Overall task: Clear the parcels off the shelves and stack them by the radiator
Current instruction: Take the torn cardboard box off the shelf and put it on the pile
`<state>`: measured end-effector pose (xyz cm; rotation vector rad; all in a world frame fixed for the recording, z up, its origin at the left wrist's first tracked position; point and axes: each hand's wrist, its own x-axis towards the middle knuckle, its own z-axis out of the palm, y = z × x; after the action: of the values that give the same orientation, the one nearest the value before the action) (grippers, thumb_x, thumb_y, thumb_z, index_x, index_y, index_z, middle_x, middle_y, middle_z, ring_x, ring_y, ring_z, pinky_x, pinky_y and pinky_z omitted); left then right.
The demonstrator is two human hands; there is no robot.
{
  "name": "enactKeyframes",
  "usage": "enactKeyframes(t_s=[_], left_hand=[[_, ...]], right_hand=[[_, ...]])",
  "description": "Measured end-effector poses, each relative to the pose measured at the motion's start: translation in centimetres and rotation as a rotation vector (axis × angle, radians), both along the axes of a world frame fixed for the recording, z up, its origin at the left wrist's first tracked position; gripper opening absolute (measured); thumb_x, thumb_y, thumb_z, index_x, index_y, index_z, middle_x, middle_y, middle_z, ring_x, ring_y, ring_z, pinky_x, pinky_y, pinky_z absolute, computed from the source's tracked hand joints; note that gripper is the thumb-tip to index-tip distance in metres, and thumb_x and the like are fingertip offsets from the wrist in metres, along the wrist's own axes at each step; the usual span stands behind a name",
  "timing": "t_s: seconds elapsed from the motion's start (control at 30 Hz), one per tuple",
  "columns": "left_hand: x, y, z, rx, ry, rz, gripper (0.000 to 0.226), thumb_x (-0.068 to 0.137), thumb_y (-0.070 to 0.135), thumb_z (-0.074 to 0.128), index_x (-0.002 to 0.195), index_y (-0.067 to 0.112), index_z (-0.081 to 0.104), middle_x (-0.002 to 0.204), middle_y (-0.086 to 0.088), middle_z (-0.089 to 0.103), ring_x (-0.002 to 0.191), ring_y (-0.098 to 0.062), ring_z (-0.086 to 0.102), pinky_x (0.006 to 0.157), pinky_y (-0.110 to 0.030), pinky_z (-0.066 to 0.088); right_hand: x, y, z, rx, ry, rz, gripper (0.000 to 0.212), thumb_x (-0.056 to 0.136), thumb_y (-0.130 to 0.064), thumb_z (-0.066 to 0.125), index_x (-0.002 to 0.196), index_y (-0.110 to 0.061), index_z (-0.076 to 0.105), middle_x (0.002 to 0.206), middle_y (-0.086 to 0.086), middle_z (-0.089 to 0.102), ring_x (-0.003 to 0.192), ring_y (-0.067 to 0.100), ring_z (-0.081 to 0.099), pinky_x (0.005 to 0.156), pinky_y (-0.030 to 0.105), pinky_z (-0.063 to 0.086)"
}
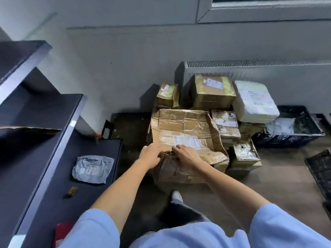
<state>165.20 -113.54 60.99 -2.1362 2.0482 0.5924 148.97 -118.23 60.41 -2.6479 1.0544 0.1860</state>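
A big crumpled cardboard box (pixel 186 126) with a white label lies on the floor in front of the radiator (pixel 259 68). My left hand (pixel 150 154) and my right hand (pixel 186 155) both grip its torn near edge, fingers curled over the cardboard. Behind and right of it stands a pile of parcels: a small taped box (pixel 167 95), a larger brown box (pixel 213 92), a white padded parcel (pixel 254 102) and several smaller boxes (pixel 226 124). A grey plastic mailer (pixel 93 169) lies on the dark lower shelf (pixel 59 176) at left.
Dark shelving (pixel 23 56) rises along the left edge. A dark crate (pixel 290 127) with white bags sits right of the pile, and another crate (pixel 320 170) lies at the right edge. My foot (pixel 176 196) stands just before the box. Bare floor lies at right.
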Motion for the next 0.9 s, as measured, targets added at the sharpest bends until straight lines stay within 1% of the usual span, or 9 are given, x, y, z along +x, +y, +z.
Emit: enactKeyframes(t_s=[0.1, 0.17, 0.2, 0.3, 0.4, 0.53, 0.63, 0.73, 0.9], left_hand=[[2.4, -4.3, -1.3, 0.028, 0.011, 0.096, 0.039, 0.094, 0.022, 0.049, 0.132, 0.024, 0.052, 0.145, 0.002, 0.038, 0.140, -0.018, 0.027, 0.114, -0.041, 0.027], [3.8, -6.3, -2.2, 0.084, 0.032, 0.173, 0.044, 0.095, 0.022, 0.046, 0.139, 0.027, 0.042, 0.152, -0.001, 0.026, 0.145, -0.022, 0.014, 0.117, -0.045, 0.019], [4.5, -7.2, -2.6, 0.124, 0.034, 0.197, 0.048, 0.096, 0.022, 0.045, 0.142, 0.029, 0.035, 0.154, -0.003, 0.021, 0.145, -0.024, 0.012, 0.117, -0.045, 0.020], [6.9, -10.1, -4.0, 0.255, 0.068, 0.253, 0.059, 0.095, 0.019, 0.044, 0.148, 0.030, 0.021, 0.150, -0.008, 0.027, 0.139, -0.030, 0.022, 0.109, -0.046, 0.029], [9.2, -13.2, -5.5, 0.320, 0.114, 0.309, 0.060, 0.095, 0.017, 0.042, 0.149, 0.029, 0.017, 0.145, -0.005, 0.037, 0.133, -0.031, 0.030, 0.103, -0.045, 0.034], [12.2, -17.0, -7.7, 0.387, 0.160, 0.344, 0.059, 0.095, 0.017, 0.041, 0.149, 0.025, 0.018, 0.146, -0.002, 0.036, 0.133, -0.030, 0.030, 0.104, -0.044, 0.034], [15.1, -19.7, -9.3, 0.462, 0.248, 0.361, 0.066, 0.094, 0.014, 0.040, 0.150, 0.033, 0.011, 0.150, -0.002, 0.032, 0.132, -0.031, 0.033, 0.106, -0.044, 0.037], [17.4, -22.9, -10.6, 0.511, 0.307, 0.376, 0.070, 0.093, 0.011, 0.039, 0.149, 0.039, 0.008, 0.152, -0.006, 0.031, 0.132, -0.032, 0.037, 0.105, -0.043, 0.039], [18.5, -26.1, -11.9, 0.608, 0.364, 0.407, 0.067, 0.094, 0.011, 0.038, 0.149, 0.037, 0.011, 0.149, -0.011, 0.037, 0.128, -0.031, 0.045, 0.105, -0.040, 0.042]], right_hand=[[2.5, -4.8, -1.3, 0.029, 0.012, 0.011, 0.035, 0.087, -0.028, 0.055, 0.118, -0.011, 0.046, 0.113, 0.009, 0.057, 0.104, 0.027, 0.055, 0.071, 0.036, 0.045], [4.0, -7.4, -2.1, 0.055, 0.027, 0.030, 0.033, 0.088, -0.026, 0.054, 0.116, -0.011, 0.046, 0.112, 0.009, 0.058, 0.102, 0.027, 0.056, 0.069, 0.036, 0.045], [4.8, -8.7, -2.6, 0.063, 0.034, 0.044, 0.032, 0.089, -0.026, 0.053, 0.116, -0.010, 0.046, 0.111, 0.010, 0.058, 0.101, 0.028, 0.057, 0.069, 0.037, 0.045], [7.6, -12.2, -4.1, 0.059, 0.055, 0.104, 0.031, 0.088, -0.023, 0.052, 0.116, -0.010, 0.047, 0.109, 0.010, 0.059, 0.099, 0.029, 0.058, 0.063, 0.035, 0.039], [10.4, -15.5, -5.9, 0.073, 0.083, 0.142, 0.035, 0.087, -0.023, 0.052, 0.119, -0.009, 0.046, 0.112, 0.011, 0.059, 0.102, 0.029, 0.058, 0.063, 0.033, 0.033], [14.4, -19.4, -8.7, 0.129, 0.101, 0.142, 0.036, 0.087, -0.025, 0.054, 0.119, -0.010, 0.045, 0.110, 0.011, 0.059, 0.100, 0.029, 0.058, 0.063, 0.033, 0.032], [17.3, -22.2, -10.7, 0.197, 0.123, 0.119, 0.040, 0.086, -0.020, 0.055, 0.122, -0.011, 0.043, 0.111, 0.011, 0.058, 0.102, 0.030, 0.058, 0.064, 0.034, 0.037], [18.9, -25.1, -12.5, 0.239, 0.125, 0.074, 0.044, 0.084, -0.029, 0.057, 0.121, -0.011, 0.043, 0.110, 0.012, 0.058, 0.099, 0.031, 0.059, 0.063, 0.034, 0.036], [19.7, -27.0, -14.8, 0.315, 0.219, 0.059, 0.050, 0.083, -0.042, 0.058, 0.120, -0.012, 0.044, 0.112, 0.011, 0.060, 0.102, 0.031, 0.061, 0.066, 0.032, 0.035]])
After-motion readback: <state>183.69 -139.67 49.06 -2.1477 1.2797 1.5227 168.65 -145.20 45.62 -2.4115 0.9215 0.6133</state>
